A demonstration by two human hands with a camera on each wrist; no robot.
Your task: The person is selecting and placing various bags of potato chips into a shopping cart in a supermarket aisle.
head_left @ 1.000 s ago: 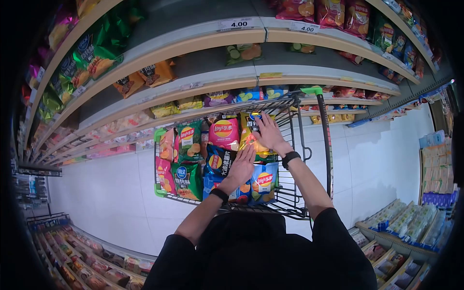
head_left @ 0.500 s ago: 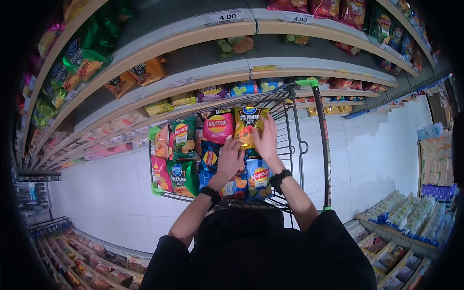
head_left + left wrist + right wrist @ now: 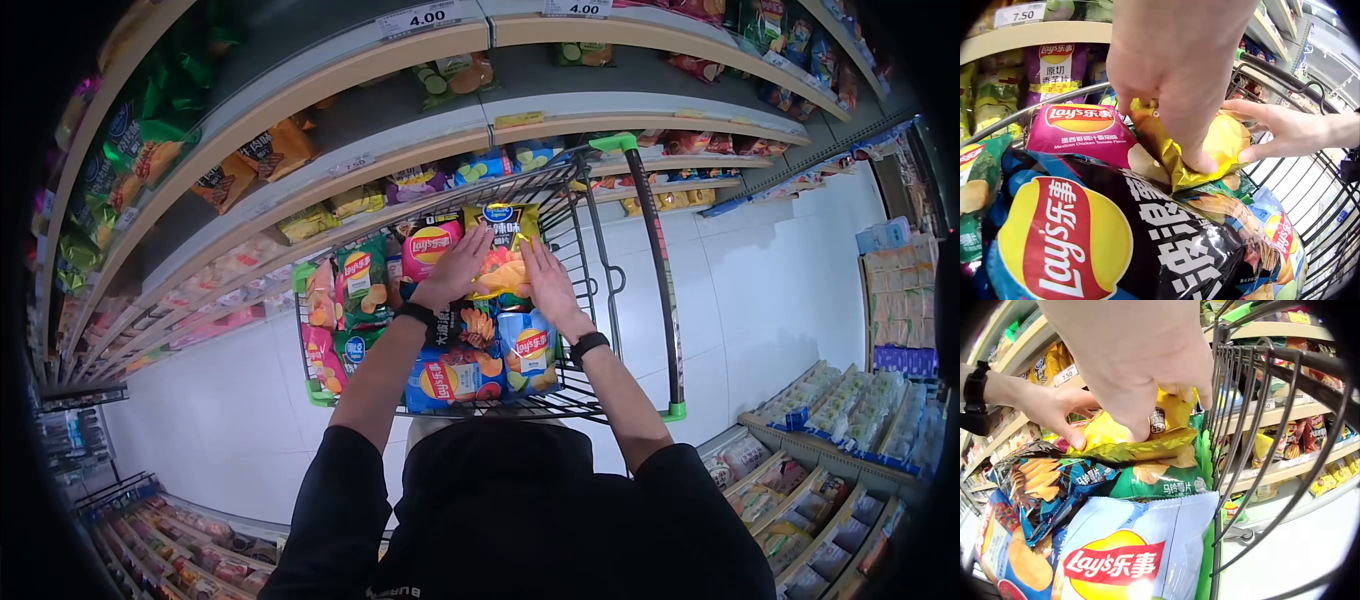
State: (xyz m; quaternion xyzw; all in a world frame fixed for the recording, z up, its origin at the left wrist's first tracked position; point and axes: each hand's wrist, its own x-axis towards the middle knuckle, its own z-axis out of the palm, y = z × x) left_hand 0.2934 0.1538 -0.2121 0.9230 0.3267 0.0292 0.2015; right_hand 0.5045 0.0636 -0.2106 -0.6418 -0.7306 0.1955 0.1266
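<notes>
Both hands on yellow bag [image 3: 497,275], in cart [image 3: 304,278], far row, toward handle [image 3: 655,260]. Left hand [image 3: 458,268] laid over left part of bag: fingers straight, angled up and right in head view, thumb against near part in left wrist view. Right hand [image 3: 555,292] along right edge: fingers straight too, pressing bag from that side, thumb on near part. Neither clenched; some fingertips hidden behind bag in wrist views, so exact contact there impossible to tell.

Just left of yellow bag: pink bag [image 3: 430,245], partly under left forearm. Nearer the body: black-and-blue bag [image 3: 1166,231], light blue bag [image 3: 528,345], blue bag [image 3: 440,380]. Right under near edge of yellow bag: green bag [image 3: 1160,481], mostly covered. More bags packed at far left end of cart, including dark green bag [image 3: 362,275].

Dark wristband on each wrist, black sleeves [image 3: 345,480] above. Beyond cart: shelves [image 3: 620,35] with snack bags and price tags [image 3: 420,20], reading 4.00 and 7.50. Below cart: pale tiled floor [image 3: 230,400]. More goods in racks, lower left and lower right.
</notes>
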